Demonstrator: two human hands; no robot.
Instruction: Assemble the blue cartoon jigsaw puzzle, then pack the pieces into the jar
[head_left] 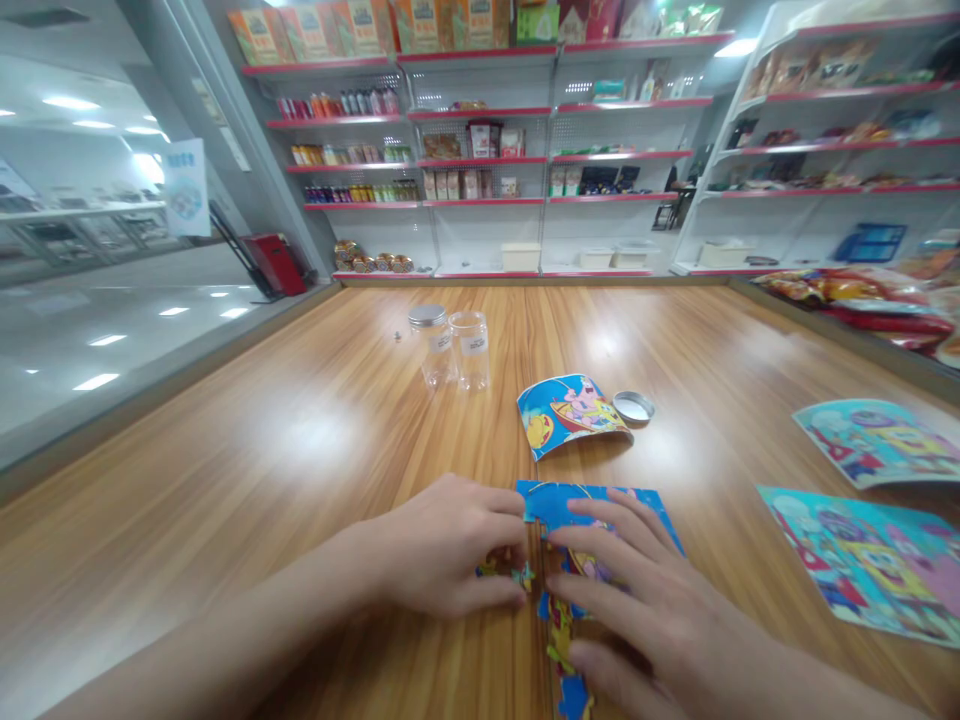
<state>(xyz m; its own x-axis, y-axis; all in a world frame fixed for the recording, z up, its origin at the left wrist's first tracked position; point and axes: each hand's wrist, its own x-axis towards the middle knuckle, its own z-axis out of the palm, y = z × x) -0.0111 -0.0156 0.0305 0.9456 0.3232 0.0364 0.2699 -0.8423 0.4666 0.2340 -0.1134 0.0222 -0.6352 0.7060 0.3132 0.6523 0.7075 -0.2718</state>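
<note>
A jigsaw puzzle [555, 507], partly put together, lies on the wooden table in front of me. Blue pieces make its top edge, and yellow and blue pieces run down its left side. My left hand [457, 545] is at its left, fingers curled round yellow-green puzzle pieces [495, 567]; how many is hidden. Over the puzzle's middle and right rests my right hand [637, 590], fingers spread, covering much of it. Just beyond stands a curled picture card [574, 412] with a blue cartoon scene, and beside it a silver jar lid [634, 407] lies upturned.
Farther back at left stand a clear jar with a silver lid [429, 345] and an open clear jar [470, 350]. At right lie a finished-looking cartoon puzzle [874, 560] and another picture card [881, 440]. Snack bags [862, 295] sit past the table's right rim; shelves [487, 160] stand behind.
</note>
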